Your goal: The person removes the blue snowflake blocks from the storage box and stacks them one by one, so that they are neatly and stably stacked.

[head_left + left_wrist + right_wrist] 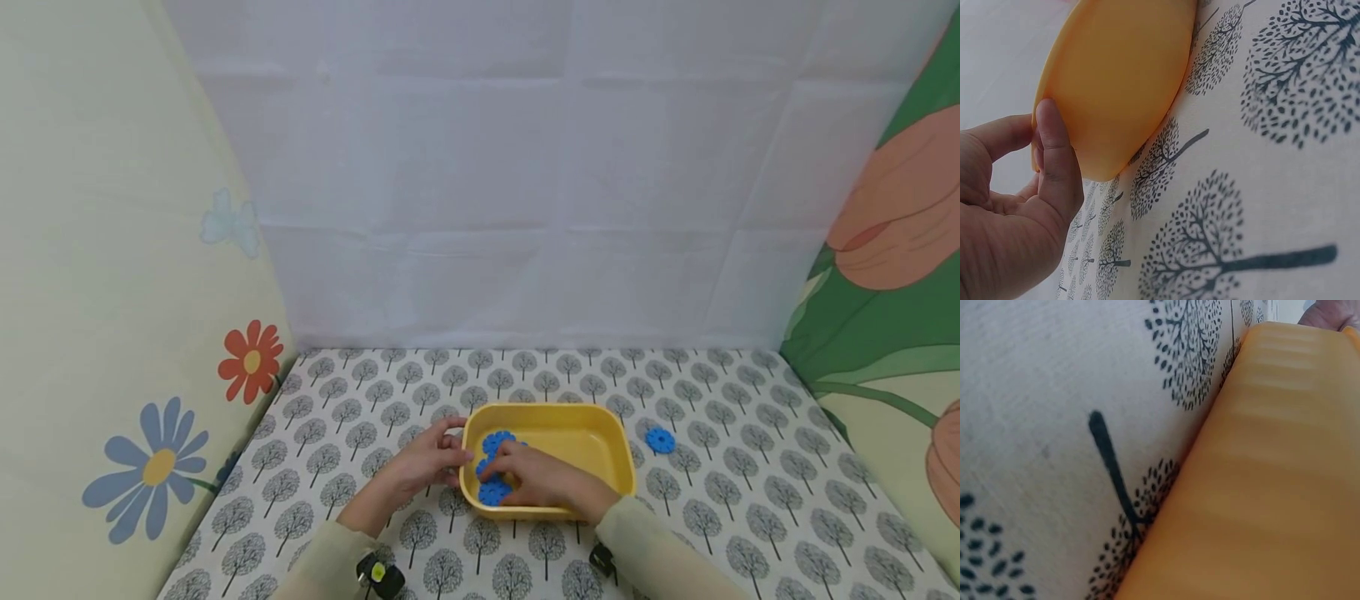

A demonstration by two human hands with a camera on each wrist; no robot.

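Observation:
A yellow plastic tray (577,408) with rounded corners sits on the cloth-covered table. My left hand (430,457) pinches its left rim; in the left wrist view, thumb and fingers lie on either side of the tray's edge (1116,94). My right hand (536,477) reaches over the near rim into the left end, fingers curled at a small blue notched disc (483,471). Just beyond it lies another blue disc (497,442), and a further one (493,493) lies nearer me. The right wrist view shows mostly the tray's outer side wall (1260,481), and the right fingers are out of sight there.
A single blue notched disc (660,440) lies on the tree-print tablecloth (727,492), right of the tray. Behind the table hangs a white cloth (480,192). Flower-patterned panels stand at the left (97,292) and right (892,333).

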